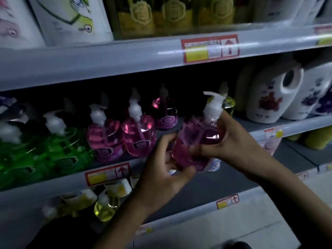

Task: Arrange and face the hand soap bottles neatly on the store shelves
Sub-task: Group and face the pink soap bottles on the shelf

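We hold a pink soap bottle [195,141] in front of the middle shelf [260,130], tilted with its pump up and right, our right hand [231,141] wrapped around its shoulder, our left hand [165,169] cupping its base, the open shelf spot just behind.

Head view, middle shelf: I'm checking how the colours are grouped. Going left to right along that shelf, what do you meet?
Green soap bottles → pink soap bottles on the shelf → the pink bottle held in the left hand and right hand → white floral jugs.
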Motion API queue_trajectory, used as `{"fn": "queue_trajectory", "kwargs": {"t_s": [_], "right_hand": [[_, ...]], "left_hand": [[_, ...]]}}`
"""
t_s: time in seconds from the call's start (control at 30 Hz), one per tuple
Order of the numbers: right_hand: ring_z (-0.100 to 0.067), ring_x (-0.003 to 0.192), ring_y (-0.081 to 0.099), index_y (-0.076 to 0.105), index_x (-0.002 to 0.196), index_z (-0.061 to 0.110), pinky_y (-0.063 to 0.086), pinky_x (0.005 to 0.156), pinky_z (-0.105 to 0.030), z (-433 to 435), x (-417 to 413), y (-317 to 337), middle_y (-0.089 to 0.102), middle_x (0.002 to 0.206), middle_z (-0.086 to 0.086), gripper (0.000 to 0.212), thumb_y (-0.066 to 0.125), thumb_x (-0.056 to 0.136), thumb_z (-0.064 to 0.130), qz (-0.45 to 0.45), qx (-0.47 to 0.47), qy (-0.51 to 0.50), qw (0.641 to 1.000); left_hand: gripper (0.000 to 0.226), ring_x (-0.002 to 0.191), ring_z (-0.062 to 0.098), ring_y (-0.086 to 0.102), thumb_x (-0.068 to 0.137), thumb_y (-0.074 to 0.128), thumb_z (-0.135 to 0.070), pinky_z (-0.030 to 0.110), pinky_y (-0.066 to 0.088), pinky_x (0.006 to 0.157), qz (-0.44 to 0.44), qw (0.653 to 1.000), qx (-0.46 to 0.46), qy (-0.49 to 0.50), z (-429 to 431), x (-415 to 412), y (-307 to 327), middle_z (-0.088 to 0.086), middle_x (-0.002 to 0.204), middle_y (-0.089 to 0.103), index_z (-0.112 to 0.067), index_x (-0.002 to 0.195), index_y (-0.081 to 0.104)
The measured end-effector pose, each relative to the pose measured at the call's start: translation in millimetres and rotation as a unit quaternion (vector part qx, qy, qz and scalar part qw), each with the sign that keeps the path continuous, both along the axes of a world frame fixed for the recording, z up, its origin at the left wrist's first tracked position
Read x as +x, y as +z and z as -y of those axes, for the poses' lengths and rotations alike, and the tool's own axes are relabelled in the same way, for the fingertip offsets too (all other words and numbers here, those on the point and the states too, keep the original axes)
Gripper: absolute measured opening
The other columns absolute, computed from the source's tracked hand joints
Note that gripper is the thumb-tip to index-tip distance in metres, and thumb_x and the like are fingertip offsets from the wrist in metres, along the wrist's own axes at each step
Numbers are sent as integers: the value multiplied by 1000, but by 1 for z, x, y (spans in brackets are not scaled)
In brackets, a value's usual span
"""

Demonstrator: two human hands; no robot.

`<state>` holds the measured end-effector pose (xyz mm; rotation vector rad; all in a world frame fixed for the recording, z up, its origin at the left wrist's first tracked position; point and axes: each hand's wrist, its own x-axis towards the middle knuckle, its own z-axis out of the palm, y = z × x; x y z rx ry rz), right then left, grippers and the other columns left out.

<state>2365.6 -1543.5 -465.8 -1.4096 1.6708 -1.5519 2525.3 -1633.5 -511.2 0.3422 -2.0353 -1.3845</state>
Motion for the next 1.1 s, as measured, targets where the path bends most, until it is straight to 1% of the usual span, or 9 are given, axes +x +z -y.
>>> {"fn": "queue_trajectory", "kwargs": {"t_s": [0.1, 0.23, 0.47, 0.6, 0.73, 0.8, 0.87, 0.97, 1.1], "right_hand": [[-18, 101, 68, 53, 121, 24, 55, 87, -47, 26, -11, 5, 69, 109, 2, 76, 92, 55, 20, -88, -21, -30, 995], [-18, 100, 66, 52, 126, 21, 54, 86, -45, 61, -22, 7, 67, 107, 1, 80, 87, 57, 0, -114, -26, -2, 993], [-23, 108, 56, 47, 134, 32, 53, 86, -33, 99, -27, -20, 54, 115, 0, 89, 85, 58, 8, -147, 38, 61, 986], [-19, 119, 37, 49, 130, 43, 40, 99, -12, 103, -32, -27, 35, 111, 3, 87, 90, 58, 14, -140, 88, 23, 986], [-10, 117, 46, 50, 133, 37, 43, 106, -31, 99, -30, -27, 39, 114, 9, 86, 90, 59, 23, -128, 94, 5, 987], [-10, 120, 47, 45, 139, 35, 44, 106, -36, 96, -30, -28, 41, 121, 11, 90, 90, 60, 30, -144, 96, -9, 985], [-10, 129, 45, 36, 145, 37, 43, 108, -38, 90, -29, -30, 41, 134, 14, 97, 86, 63, 39, -161, 96, 10, 982], [-8, 130, 48, 31, 148, 35, 48, 101, -33, 73, -41, -23, 46, 144, 13, 91, 81, 72, 24, -126, 99, 2, 987], [-20, 102, 66, 58, 123, 29, 54, 89, -40, 42, -88, -14, 67, 114, 2, 53, 74, 77, 8, -160, 48, -238, 957]], "left_hand": [[46, 106, 12, 49, 81, 66, -10, 13, 38, 87, 50, 908, -314, 273, 23, 8, 6, 3, 126, 47, -22, 124, 55], [46, 118, 34, 39, 86, 58, -5, 35, 38, 91, 158, 847, -318, 395, 54, 15, 3, 16, 133, 41, -22, 129, 57], [61, 126, 33, 36, 88, 49, 5, 38, 42, 95, 182, 869, -301, 347, 63, 23, 1, 9, 145, 38, -28, 139, 47], [65, 132, 31, 33, 87, 48, 2, 30, 40, 97, 181, 878, -290, 334, 61, 25, 1, 2, 149, 31, -34, 141, 41], [69, 133, 29, 33, 86, 48, 5, 28, 44, 95, 177, 882, -293, 323, 63, 26, -2, 2, 150, 27, -33, 143, 39], [69, 131, 27, 38, 86, 48, 5, 15, 39, 89, 167, 887, -291, 317, 62, 25, -4, 2, 151, 26, -33, 142, 40], [63, 122, 20, 44, 85, 50, 6, 2, 36, 77, 129, 892, -274, 335, 56, 22, 0, 5, 147, 32, -27, 139, 47], [42, 106, 1, 45, 85, 50, 1, -1, 35, 84, 19, 894, -284, 345, 36, 10, 12, 5, 125, 51, -11, 123, 61], [34, 95, -2, 53, 90, 44, -10, 6, 39, 82, -4, 946, -237, 223, 17, -19, 7, -12, 114, 53, -20, 117, 62]]}}
